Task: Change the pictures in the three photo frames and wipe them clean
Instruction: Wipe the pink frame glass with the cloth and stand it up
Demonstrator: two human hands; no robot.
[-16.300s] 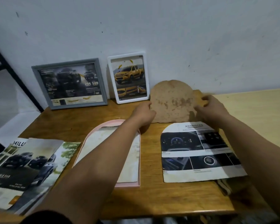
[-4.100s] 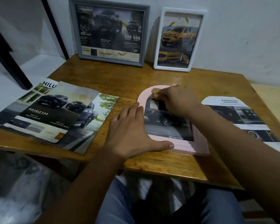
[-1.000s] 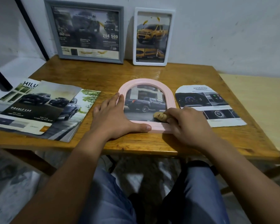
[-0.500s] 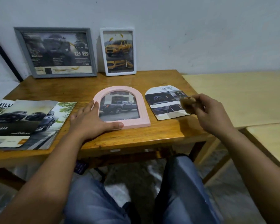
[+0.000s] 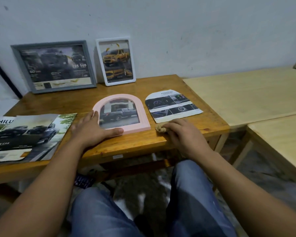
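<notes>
A pink arched photo frame [image 5: 144,124] lies face up on the wooden table [image 5: 137,144], showing a dark pickup truck picture. My left hand [image 5: 92,130] lies flat against the frame's lower left corner, thumb along its bottom edge. My right hand [image 5: 181,132] rests on the table to the right of the frame and holds a small tan wad of cloth [image 5: 160,128] under its fingers. An arch-shaped cut-out picture [image 5: 173,106] of a car dashboard lies beyond that hand. A grey frame [image 5: 55,65] and a white frame [image 5: 116,61] lean upright on the wall.
Car brochures [image 5: 24,134] are spread over the table's left end. A pale wooden table [image 5: 256,93] adjoins on the right, with another pale surface [image 5: 284,134] nearer. My knees in jeans are under the front edge. A dark bar [image 5: 5,74] slants at the far left.
My right hand has come down from above the cut-out picture to the table beside the pink frame, still holding the cloth. My left hand has stayed on the frame.
</notes>
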